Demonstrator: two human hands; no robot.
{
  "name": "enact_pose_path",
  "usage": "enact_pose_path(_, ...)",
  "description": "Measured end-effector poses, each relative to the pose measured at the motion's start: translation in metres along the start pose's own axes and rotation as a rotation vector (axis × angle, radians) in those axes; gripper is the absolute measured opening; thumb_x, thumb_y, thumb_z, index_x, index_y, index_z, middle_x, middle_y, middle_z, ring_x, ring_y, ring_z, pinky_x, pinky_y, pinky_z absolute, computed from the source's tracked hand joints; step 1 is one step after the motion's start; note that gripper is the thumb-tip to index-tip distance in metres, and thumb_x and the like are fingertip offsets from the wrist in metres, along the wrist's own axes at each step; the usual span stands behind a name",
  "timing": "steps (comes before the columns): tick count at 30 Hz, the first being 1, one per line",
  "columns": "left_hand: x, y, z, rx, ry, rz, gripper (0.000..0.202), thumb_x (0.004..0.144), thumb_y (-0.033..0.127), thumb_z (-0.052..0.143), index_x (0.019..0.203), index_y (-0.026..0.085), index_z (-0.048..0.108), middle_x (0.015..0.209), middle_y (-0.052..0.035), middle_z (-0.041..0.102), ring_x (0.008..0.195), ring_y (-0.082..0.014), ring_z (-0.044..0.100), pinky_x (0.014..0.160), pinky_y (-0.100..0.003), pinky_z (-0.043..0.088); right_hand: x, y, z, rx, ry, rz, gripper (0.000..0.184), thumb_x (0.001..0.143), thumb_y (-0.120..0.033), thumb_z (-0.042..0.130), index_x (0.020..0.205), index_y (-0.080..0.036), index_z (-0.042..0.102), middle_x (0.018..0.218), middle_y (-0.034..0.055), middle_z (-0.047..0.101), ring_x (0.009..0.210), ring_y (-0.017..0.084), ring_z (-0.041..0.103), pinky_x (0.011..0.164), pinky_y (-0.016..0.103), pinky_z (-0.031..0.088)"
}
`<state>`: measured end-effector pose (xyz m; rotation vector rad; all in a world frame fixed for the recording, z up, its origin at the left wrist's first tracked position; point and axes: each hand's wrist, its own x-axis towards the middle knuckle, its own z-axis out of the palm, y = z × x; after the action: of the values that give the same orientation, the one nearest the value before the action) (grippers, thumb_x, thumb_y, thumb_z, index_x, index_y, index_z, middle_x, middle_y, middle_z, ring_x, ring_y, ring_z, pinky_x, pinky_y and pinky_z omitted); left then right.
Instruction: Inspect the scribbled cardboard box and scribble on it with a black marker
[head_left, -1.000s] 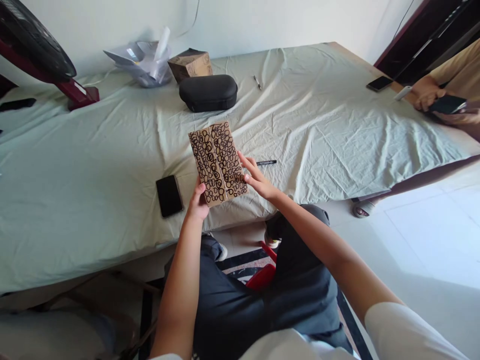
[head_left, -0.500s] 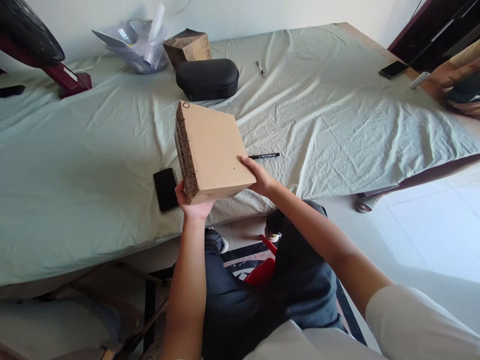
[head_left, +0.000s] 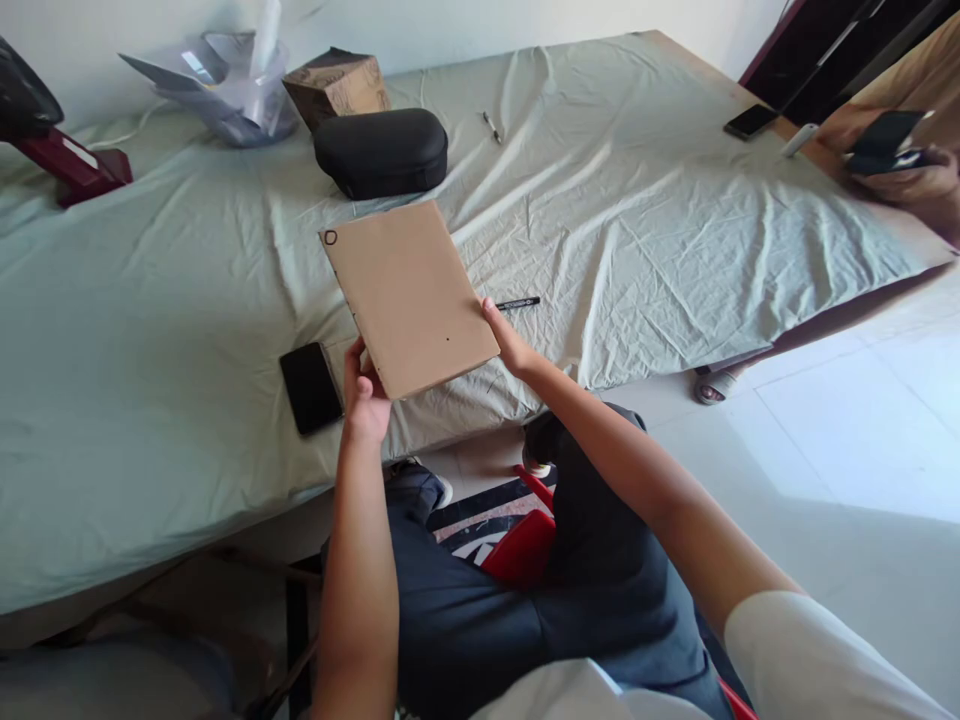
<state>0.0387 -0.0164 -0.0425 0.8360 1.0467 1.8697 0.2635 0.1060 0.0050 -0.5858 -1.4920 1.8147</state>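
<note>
Between my two hands is a tan cardboard box [head_left: 411, 295], held above the cloth with its broad plain face turned up to me. A small black ring is drawn at that face's far left corner, and a dark dot shows lower down. My left hand [head_left: 366, 395] grips the near left edge, its fingers partly hidden by the box. On the right edge, my right hand [head_left: 506, 338] has its thumb along the rim and the other fingers out of sight beneath. A black pen [head_left: 519, 303] lies just beyond the right hand. Left of my left hand rests a dark phone [head_left: 310, 388].
Farther back on the cloth-covered table [head_left: 150, 400] are a black case [head_left: 381, 153], another cardboard box [head_left: 337, 85], a clear plastic basket [head_left: 240, 110] and a pen [head_left: 491, 127]. At the right edge, another person's hand [head_left: 892, 180] is near a phone [head_left: 750, 122].
The box has tilted so its dark patterned left side is no longer visible and the plain face looks flatter. My left hand has shifted onto its left edge. The view has moved slightly right.
</note>
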Motion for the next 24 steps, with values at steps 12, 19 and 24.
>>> enact_pose_path(12,0.001,0.013,0.006,-0.018,0.067,-0.052,0.094,0.045,0.077,0.108,0.122,0.034,0.077,0.115,-0.0055,0.077,0.133,-0.0348,0.073,0.112,-0.045,0.063,0.005,-0.002,0.002,-0.134,0.111,-0.112,0.097,0.1,-0.095,0.048,0.175,-0.033,0.055,0.191,-0.0004,0.041,0.181,0.023,0.033,0.151,0.044,0.021)
enact_pose_path(19,0.013,0.01,0.007,-0.102,0.151,-0.123,0.051,0.075,0.067,0.082,0.106,0.026,0.081,0.12,-0.0104,0.083,0.13,-0.0373,0.074,0.106,-0.047,0.064,0.008,-0.001,0.008,0.001,0.208,-0.088,0.099,0.091,-0.084,0.067,0.176,-0.035,0.049,0.193,-0.0041,0.036,0.182,0.026,0.029,0.151,0.049,0.023)
enact_pose_path(24,0.025,0.006,0.013,-0.121,0.111,-0.198,0.044,0.08,0.055,0.079,0.118,0.032,0.082,0.139,-0.0057,0.083,0.126,-0.0329,0.078,0.099,-0.045,0.066,0.008,0.004,0.018,0.217,0.141,0.004,0.09,0.094,-0.085,0.06,0.173,-0.042,0.053,0.183,-0.0028,0.054,0.168,0.037,0.052,0.129,0.062,0.056)
